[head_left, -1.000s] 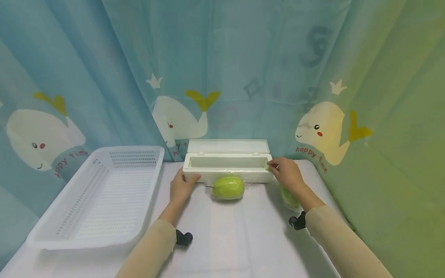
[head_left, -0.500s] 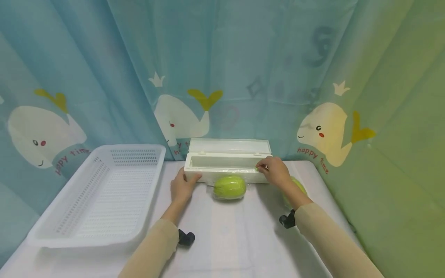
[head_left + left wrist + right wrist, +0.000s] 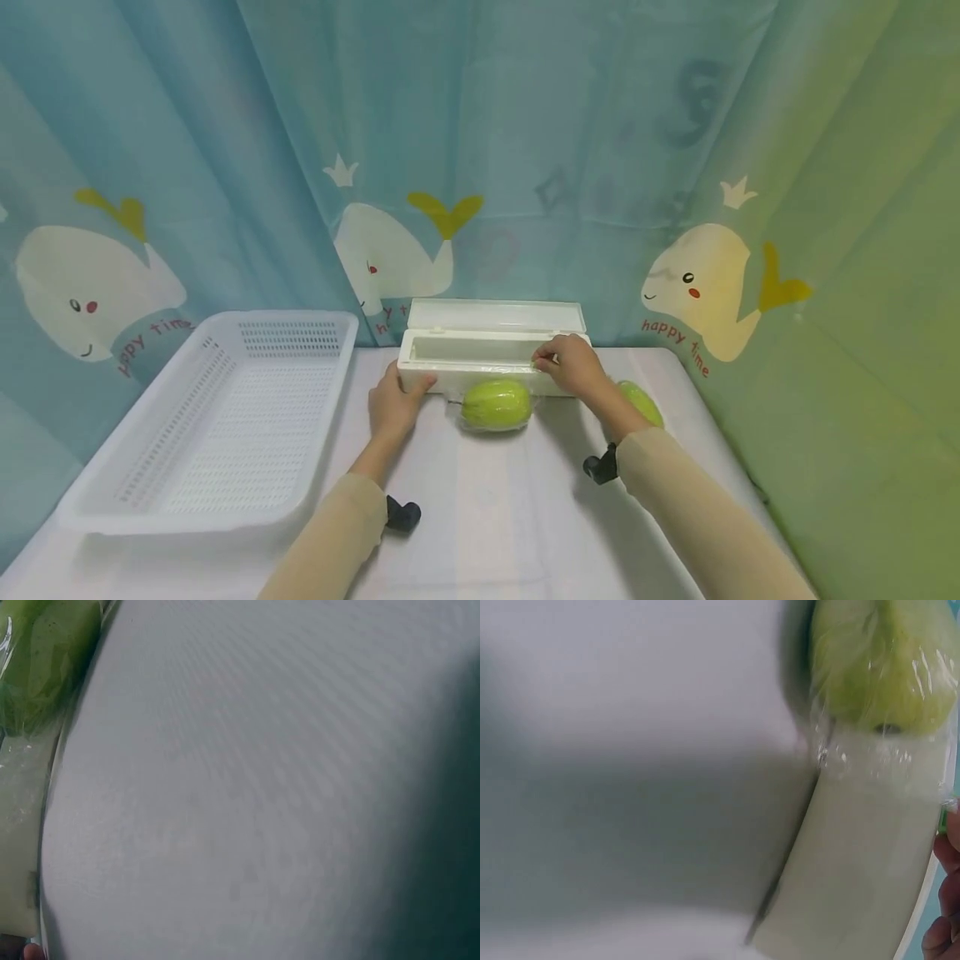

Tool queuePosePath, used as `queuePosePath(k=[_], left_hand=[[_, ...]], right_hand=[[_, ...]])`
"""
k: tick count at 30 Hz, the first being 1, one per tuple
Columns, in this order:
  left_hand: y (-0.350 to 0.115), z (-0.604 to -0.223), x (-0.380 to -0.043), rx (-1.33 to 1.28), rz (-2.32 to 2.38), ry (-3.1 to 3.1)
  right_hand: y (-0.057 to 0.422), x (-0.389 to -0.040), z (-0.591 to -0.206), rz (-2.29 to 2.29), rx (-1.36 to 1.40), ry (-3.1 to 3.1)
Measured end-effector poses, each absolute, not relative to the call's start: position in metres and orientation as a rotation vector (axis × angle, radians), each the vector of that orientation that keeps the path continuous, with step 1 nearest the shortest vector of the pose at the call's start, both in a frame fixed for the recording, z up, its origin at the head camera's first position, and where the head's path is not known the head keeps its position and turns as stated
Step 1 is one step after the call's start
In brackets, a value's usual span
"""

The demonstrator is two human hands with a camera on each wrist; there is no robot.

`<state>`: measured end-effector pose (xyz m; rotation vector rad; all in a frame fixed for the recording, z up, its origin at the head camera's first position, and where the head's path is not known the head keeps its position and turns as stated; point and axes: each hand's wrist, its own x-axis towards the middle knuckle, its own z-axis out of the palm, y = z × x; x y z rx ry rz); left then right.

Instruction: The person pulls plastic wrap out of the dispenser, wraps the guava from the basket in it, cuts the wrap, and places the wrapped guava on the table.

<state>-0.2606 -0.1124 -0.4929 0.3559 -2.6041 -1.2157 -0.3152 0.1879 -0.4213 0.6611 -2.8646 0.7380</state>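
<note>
A long white cling film dispenser [image 3: 450, 379] lies across the back of the table, its lid [image 3: 495, 316] tipped up behind it. Its left end is gripped by my left hand [image 3: 392, 402], thumb on the front face. My right hand [image 3: 572, 364] pinches a small green slider [image 3: 943, 820] at the dispenser's front edge, right of the middle; fingers mostly cover it in the head view. Against the front face rests a green oval fruit [image 3: 497, 405] in clear film [image 3: 885, 754], stem to the left. A second green fruit [image 3: 642, 402] is partly hidden behind my right forearm.
A white perforated plastic basket [image 3: 318, 433] stands at the left of the table. Behind the table hangs a blue curtain [image 3: 525, 167] with whale prints, and a green one [image 3: 862, 375] borders the right side. White cloth [image 3: 480, 517] covers the table.
My right hand has slid left along the dispenser's front edge with the green slider, uncovering more of the second fruit. My left hand and the wrapped fruit have stayed in place.
</note>
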Motion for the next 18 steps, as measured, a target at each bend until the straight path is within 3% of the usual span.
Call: queuePosePath(k=[11, 18], left_hand=[[-0.116, -0.492, -0.259, 0.375, -1.175, -2.606], [-0.114, -0.496, -0.26, 0.349, -1.163, -2.609]], right_hand=[[0.144, -0.319, -0.413, 0.753, 0.771, -2.95], [0.069, -0.314, -0.409, 0.682, 0.786, -2.98]])
